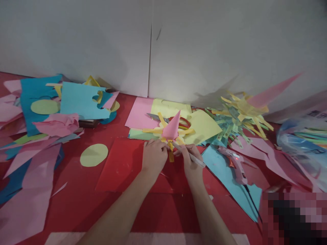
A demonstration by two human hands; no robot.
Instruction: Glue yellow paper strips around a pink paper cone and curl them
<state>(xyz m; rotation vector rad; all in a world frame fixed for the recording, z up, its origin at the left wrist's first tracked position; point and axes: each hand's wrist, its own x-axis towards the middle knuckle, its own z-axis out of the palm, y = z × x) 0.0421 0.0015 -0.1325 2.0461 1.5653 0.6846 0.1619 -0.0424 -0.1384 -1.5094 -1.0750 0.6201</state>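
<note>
A small pink paper cone (171, 127) stands point up on a yellow paper piece with strips (189, 132) spreading outward. My left hand (155, 154) is closed on the near left edge of the yellow piece, its fingertips beside the base of the cone. In my right hand (191, 158) is a white pen (196, 160), slanting with its tip at the near strips by the cone's base. Behind the cone lie scissors with red handles (184, 121), partly hidden by it. Red sheets (122, 163) lie under the hands.
To the left are a yellow paper circle (94, 155) and heaped pink and blue paper (41, 170). A pink glue gun (237, 166) with a cord rests on blue paper (222, 170) at the right. Behind it stands a larger pink cone (273, 92) on fringed paper, near a plastic bag (301, 136).
</note>
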